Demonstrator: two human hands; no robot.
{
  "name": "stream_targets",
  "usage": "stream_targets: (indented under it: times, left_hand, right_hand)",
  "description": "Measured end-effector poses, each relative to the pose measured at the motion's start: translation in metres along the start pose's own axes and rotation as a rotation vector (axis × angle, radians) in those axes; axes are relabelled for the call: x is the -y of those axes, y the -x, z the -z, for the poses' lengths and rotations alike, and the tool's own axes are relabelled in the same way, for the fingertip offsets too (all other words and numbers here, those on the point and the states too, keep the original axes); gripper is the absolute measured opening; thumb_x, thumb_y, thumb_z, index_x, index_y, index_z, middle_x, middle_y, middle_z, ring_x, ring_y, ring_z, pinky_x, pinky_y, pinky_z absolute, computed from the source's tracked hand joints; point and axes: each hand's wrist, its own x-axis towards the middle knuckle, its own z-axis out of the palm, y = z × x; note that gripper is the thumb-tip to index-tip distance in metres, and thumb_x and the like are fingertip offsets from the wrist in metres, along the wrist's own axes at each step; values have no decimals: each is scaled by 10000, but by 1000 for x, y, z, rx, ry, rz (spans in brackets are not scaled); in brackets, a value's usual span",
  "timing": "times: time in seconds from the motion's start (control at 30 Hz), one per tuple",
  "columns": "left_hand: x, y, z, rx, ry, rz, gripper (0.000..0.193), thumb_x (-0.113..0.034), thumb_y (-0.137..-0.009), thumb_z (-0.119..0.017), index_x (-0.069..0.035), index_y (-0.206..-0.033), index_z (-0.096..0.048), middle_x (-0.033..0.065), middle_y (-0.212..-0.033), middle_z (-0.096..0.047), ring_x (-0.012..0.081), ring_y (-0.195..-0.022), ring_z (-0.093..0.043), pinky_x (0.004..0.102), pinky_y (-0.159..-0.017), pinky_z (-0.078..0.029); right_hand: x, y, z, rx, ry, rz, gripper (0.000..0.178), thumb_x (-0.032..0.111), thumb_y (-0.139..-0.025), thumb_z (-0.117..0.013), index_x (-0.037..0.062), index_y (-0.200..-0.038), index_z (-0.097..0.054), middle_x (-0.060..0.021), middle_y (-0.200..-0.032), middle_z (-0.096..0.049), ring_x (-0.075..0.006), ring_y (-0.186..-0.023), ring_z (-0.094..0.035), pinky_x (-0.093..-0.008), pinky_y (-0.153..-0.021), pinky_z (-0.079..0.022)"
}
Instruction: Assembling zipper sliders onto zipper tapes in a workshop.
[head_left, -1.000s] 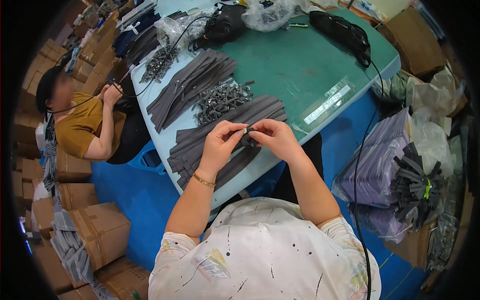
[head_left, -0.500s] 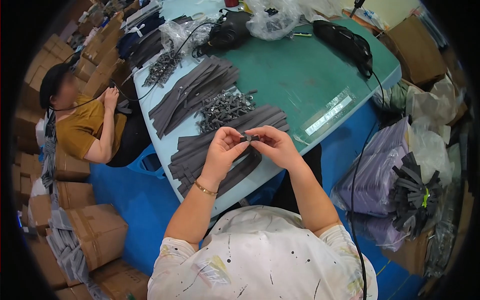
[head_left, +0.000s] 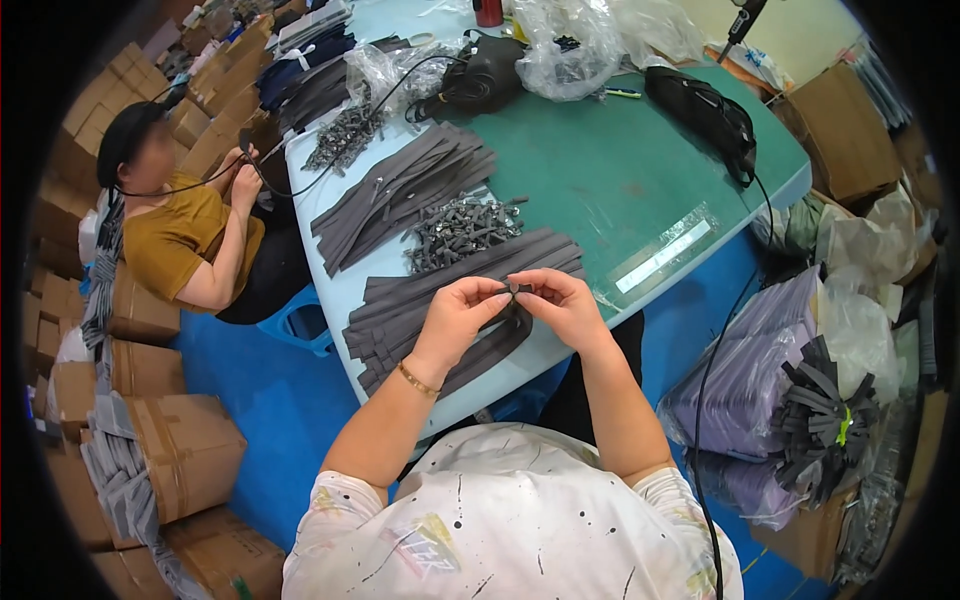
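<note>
My left hand (head_left: 463, 318) and my right hand (head_left: 562, 304) meet over the near edge of the table. Both are closed in a pinch, thumbs and forefingers pressed together on the end of a dark grey strap (head_left: 518, 328). The strap curves down below my fingertips; its pinched end is mostly hidden. Under and beside my left hand lies a pile of flat dark grey straps (head_left: 400, 308). Just beyond it is a heap of short grey strap pieces with shiny metal bits (head_left: 462, 232). Farther off lies a second bundle of grey straps (head_left: 405, 190).
A green mat (head_left: 590, 165) covers the table's right part, with black bags (head_left: 700, 115) and clear plastic bags (head_left: 570, 50) at the back. At the left sits another person (head_left: 195, 235), hands raised. Cartons (head_left: 190, 450) line the left; wrapped purple goods (head_left: 745, 370) stand right.
My hands have drawn closer together and the strap end shows less between my fingers. The whole view has shifted slightly. The other person's hands have moved.
</note>
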Motion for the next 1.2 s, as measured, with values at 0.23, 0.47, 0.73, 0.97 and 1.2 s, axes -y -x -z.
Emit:
stream_targets:
  times: [0.23, 0.47, 0.73, 0.97, 1.2]
  left_hand:
    - [-10, -2, -3, 34, -94, 9, 174, -67, -837, -639, 18, -988, -618, 34, -893, -631, 65, -795, -575, 192, -696, -470]
    - [-23, 3, -6, 84, -134, 219, 184, -114, -850, -636, 3, -991, -625, 27, -891, -624, 61, -787, -576, 208, -687, -500]
    - [1, 0, -11, 54, 0, 174, 164, -94, -859, -620, 24, -972, -625, 39, -883, -621, 67, -785, -579, 199, -674, -513]
    - [10, -1, -11, 52, -18, 49, 174, -100, -870, -608, 24, -991, -627, 28, -897, -623, 58, -757, -566, 199, -659, -503]
    - [12, 3, -9, 42, -29, 43, 178, -112, -875, -604, 28, -983, -631, 24, -872, -625, 60, -725, -563, 203, -633, -489]
  right_hand:
    - [-2, 1, 3, -29, -74, -3, 244, 7, -827, -627, 22, -1070, -627, 22, -858, -607, -26, -752, -539, -167, -664, -433]
    - [-3, 3, -3, -71, -132, 50, 243, -11, -829, -619, 16, -1070, -631, 30, -850, -591, -35, -764, -537, -178, -663, -437]
    - [-8, 2, -2, -107, -61, 83, 263, -25, -818, -625, 14, -1079, -624, 15, -905, -604, -46, -799, -545, -182, -702, -435]
    - [-6, 0, -1, -76, 19, 137, 242, -38, -827, -604, 10, -1063, -628, 29, -890, -568, -38, -787, -522, -171, -694, -407]
    - [-8, 2, -2, -86, 95, 128, 225, -37, -825, -608, 4, -1044, -636, 23, -874, -549, -43, -758, -506, -170, -668, -391]
